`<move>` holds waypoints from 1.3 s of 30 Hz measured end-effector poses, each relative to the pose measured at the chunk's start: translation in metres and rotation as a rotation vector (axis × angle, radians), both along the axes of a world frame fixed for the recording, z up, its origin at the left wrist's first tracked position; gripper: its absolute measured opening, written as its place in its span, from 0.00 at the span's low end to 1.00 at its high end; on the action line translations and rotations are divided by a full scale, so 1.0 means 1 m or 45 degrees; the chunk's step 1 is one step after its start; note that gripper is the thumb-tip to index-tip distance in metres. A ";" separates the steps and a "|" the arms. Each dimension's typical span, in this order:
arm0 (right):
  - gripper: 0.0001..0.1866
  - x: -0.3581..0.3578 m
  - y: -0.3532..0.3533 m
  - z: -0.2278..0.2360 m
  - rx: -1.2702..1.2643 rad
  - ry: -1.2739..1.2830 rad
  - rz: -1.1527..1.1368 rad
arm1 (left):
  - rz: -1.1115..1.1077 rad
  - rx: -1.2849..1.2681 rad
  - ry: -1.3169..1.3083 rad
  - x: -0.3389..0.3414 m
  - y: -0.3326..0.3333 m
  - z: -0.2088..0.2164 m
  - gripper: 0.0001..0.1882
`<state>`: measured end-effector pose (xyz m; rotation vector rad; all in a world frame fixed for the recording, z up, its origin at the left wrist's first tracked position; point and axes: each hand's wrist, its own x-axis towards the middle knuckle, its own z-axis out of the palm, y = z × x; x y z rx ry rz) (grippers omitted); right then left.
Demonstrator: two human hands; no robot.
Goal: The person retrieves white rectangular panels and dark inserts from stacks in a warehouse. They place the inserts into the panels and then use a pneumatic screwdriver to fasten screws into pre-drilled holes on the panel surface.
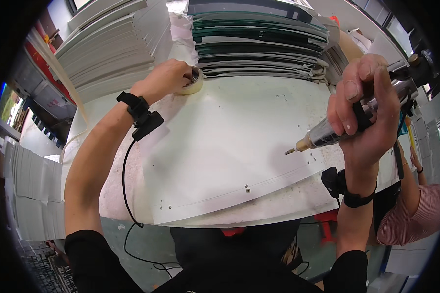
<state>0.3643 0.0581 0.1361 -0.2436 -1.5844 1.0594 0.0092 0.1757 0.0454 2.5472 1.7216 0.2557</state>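
My right hand point(364, 107) is wrapped round a power screwdriver point(322, 134), held above the right part of a white panel point(220, 141) with its bit pointing left and slightly down. My left hand point(168, 78) reaches to the panel's far edge. Its bent fingers dip into the dark hollow of a pale yellow tape roll point(194, 87) lying flat; the fingertips are hidden, and what they pinch does not show. Small metal screws point(247, 188) sit in the panel near its front edge, and several more lie or stand on its right side.
A tall stack of dark glass-like sheets point(259, 44) rises behind the panel. White panels are stacked point(112, 53) at the far left and more point(32, 190) at the left. A co-worker in a striped shirt point(415, 215) is at the right. A black cable point(124, 180) hangs from my left wrist.
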 end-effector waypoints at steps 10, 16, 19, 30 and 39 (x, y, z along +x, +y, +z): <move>0.22 0.011 -0.019 0.029 -0.433 0.001 -0.189 | 0.015 -0.010 -0.105 -0.002 0.015 -0.020 0.09; 0.22 0.011 -0.030 0.036 -0.445 -0.048 -0.346 | 0.068 0.196 -0.147 0.015 -0.013 -0.009 0.07; 0.23 0.008 -0.031 0.035 -0.446 0.021 -0.269 | 0.126 0.059 -0.498 0.035 -0.054 -0.005 0.06; 0.16 -0.039 -0.006 -0.012 -0.124 0.223 -0.031 | -0.038 -0.928 -1.809 0.073 -0.149 -0.038 0.08; 0.15 -0.058 0.006 -0.024 -0.206 0.330 -0.042 | -0.100 -1.130 -2.101 0.071 -0.153 -0.051 0.09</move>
